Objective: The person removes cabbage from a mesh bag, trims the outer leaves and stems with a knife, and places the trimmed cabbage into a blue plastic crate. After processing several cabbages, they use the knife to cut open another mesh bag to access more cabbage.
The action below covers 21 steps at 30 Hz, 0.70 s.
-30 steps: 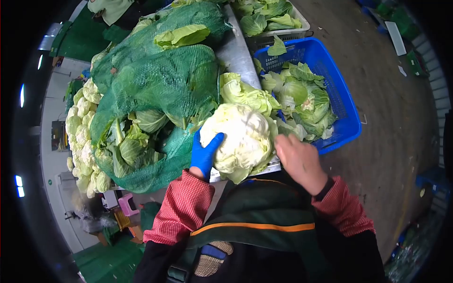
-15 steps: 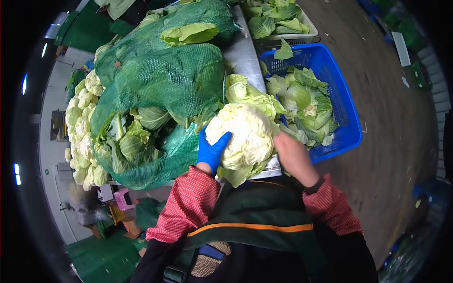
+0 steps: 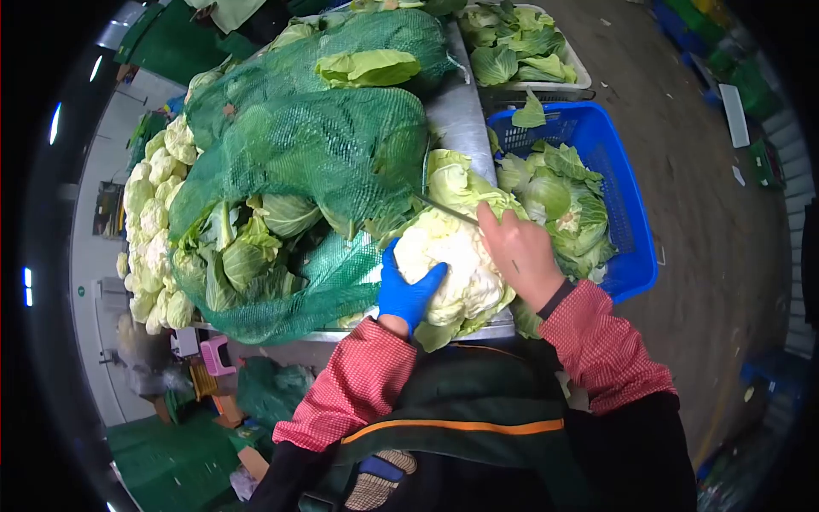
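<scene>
A whitish cauliflower (image 3: 452,260) with pale green leaves around its base sits at the table's near edge. My left hand (image 3: 408,286), in a blue glove, grips its left side with the thumb over the front. Closed around a knife (image 3: 445,207), my bare right hand (image 3: 522,256) is at the upper right of the head. The thin blade points left across the far side of the cauliflower; the handle is hidden in my fist. Loose pale leaves (image 3: 456,179) lie just behind.
Green mesh sacks (image 3: 316,145) of leafy heads cover much of the metal table (image 3: 465,119). Pale trimmed heads (image 3: 153,226) are piled at the left. On the right stand a blue basket (image 3: 636,235) with leaves and a white crate (image 3: 583,72) of leaves behind it.
My right hand has moved from the cauliflower's right side up over its upper right, and the knife blade now shows. The view has shifted slightly; my left hand still grips the head.
</scene>
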Available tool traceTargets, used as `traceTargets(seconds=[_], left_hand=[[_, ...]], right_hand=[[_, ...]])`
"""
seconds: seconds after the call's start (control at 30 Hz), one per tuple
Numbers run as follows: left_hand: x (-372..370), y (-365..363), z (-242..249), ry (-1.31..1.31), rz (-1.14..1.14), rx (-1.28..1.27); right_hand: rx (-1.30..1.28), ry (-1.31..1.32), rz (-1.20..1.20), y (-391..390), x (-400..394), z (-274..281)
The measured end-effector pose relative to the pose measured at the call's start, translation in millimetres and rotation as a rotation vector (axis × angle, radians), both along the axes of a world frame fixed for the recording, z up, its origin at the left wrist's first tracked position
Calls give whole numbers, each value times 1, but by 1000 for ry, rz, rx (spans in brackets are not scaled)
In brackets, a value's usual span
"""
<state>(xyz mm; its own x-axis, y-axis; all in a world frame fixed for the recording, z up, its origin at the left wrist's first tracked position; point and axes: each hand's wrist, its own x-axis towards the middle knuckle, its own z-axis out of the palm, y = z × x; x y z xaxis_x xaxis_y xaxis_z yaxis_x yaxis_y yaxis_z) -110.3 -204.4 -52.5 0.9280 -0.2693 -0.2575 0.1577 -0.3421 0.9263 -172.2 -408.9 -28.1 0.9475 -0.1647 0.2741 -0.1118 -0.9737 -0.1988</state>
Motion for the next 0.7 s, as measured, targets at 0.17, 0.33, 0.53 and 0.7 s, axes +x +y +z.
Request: traceTargets(seconds=[0.17,0.33,0.53,0.7], left_hand=[[-6,5,-8,-71,-63,-19],[-6,27,-15,104,-56,-267],[-6,43,21,444,125,-995],[7,32,43,69,180,-647]], right_hand=[[228,63,-31,-27,35,-25],[425,28,-227,-50,46,-54],[481,132,-332,-66,34,-54],[677,170,-221,-14,18,59]])
